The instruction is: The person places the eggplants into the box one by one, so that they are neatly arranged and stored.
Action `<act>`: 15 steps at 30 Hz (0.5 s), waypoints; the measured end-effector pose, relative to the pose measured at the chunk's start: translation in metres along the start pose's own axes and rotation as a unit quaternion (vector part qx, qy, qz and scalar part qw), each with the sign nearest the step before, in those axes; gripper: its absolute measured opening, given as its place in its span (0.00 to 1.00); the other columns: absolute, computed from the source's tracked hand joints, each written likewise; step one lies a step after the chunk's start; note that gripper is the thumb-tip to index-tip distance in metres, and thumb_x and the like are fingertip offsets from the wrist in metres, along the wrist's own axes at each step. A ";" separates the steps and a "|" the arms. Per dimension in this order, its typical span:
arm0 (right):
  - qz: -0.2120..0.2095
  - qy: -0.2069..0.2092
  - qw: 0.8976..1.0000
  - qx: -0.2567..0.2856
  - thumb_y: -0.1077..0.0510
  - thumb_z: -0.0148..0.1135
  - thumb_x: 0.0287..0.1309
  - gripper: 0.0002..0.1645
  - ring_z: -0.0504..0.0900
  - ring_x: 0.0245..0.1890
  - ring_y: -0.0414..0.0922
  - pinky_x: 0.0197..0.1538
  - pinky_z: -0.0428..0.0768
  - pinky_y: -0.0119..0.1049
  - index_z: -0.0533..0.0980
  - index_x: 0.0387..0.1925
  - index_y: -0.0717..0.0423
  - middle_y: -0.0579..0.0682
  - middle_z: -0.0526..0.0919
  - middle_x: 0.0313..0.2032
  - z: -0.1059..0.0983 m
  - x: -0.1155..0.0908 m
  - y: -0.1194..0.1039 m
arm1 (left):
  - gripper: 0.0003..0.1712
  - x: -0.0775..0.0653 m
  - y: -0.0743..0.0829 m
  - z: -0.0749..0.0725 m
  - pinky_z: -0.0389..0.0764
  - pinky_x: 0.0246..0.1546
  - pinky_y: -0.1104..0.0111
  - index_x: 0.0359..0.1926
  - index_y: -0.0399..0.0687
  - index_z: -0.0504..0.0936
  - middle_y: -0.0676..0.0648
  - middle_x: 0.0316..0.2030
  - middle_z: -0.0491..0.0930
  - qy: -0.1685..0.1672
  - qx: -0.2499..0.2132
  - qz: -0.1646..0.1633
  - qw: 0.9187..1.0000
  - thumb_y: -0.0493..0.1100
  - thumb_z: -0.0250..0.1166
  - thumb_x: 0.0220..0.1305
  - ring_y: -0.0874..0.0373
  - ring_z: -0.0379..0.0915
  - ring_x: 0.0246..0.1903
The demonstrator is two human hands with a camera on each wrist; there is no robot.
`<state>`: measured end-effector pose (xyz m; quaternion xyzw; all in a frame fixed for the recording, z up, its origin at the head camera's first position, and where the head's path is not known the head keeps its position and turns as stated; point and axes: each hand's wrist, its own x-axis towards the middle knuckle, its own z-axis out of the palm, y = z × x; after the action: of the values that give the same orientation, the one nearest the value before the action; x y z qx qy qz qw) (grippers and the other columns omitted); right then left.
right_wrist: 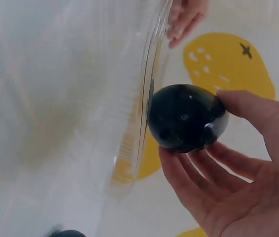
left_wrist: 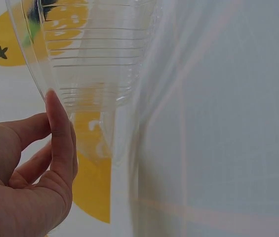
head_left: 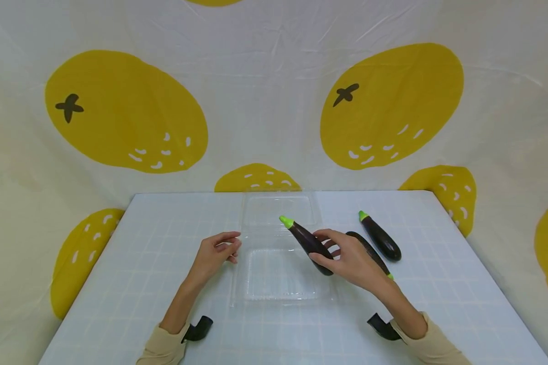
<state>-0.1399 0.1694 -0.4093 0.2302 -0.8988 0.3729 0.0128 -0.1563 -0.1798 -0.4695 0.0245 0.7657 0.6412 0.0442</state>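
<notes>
A dark purple eggplant (head_left: 309,243) with a bright green stem is pinched between the thumb and fingers of my right hand (head_left: 349,257), tilted above a clear plastic clamshell container (head_left: 280,291). The right wrist view shows the eggplant's rounded end (right_wrist: 186,118) beside the container's side wall (right_wrist: 146,94). My left hand (head_left: 216,253) is at the container's left edge, its fingers loosely bent. In the left wrist view the left hand's (left_wrist: 35,163) fingertips overlap the container's rim (left_wrist: 28,64); whether they touch it I cannot tell. The container's lid (head_left: 278,210) lies folded back, away from me.
On the table to the right lie two more eggplants, one glossy eggplant (head_left: 381,238) and another eggplant (head_left: 370,248) partly hidden behind my right hand. The white checked table (head_left: 164,228) ends at a curtain (head_left: 265,101) printed with yellow fruit.
</notes>
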 end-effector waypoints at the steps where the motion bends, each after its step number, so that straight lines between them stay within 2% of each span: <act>1: -0.002 -0.002 1.000 0.000 0.52 0.76 0.60 0.28 0.83 0.44 0.43 0.44 0.86 0.35 0.79 0.59 0.55 0.47 0.85 0.50 0.002 0.000 -0.001 | 0.23 0.000 0.000 0.000 0.86 0.34 0.71 0.61 0.29 0.79 0.32 0.44 0.81 0.000 -0.001 0.000 1.000 0.38 0.68 0.70 0.56 0.81 0.25; 10: -0.031 -0.027 0.999 0.010 0.52 0.75 0.61 0.27 0.85 0.43 0.44 0.42 0.86 0.33 0.79 0.58 0.56 0.48 0.86 0.50 0.018 0.003 -0.006 | 0.22 -0.001 0.001 0.000 0.86 0.34 0.70 0.61 0.30 0.79 0.34 0.43 0.81 0.002 0.001 0.001 1.000 0.37 0.68 0.70 0.55 0.81 0.25; 15: -0.029 -0.048 0.998 0.016 0.52 0.74 0.61 0.27 0.84 0.45 0.44 0.44 0.86 0.34 0.78 0.59 0.55 0.48 0.85 0.50 0.025 0.003 -0.005 | 0.23 0.000 -0.001 0.000 0.86 0.34 0.70 0.61 0.30 0.79 0.35 0.43 0.81 0.002 0.007 0.006 1.000 0.38 0.68 0.70 0.55 0.81 0.26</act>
<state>-0.1366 0.1488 -0.4235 0.2743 -0.8852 0.3751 -0.0228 -0.1561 -0.1801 -0.4703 0.0277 0.7702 0.6360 0.0388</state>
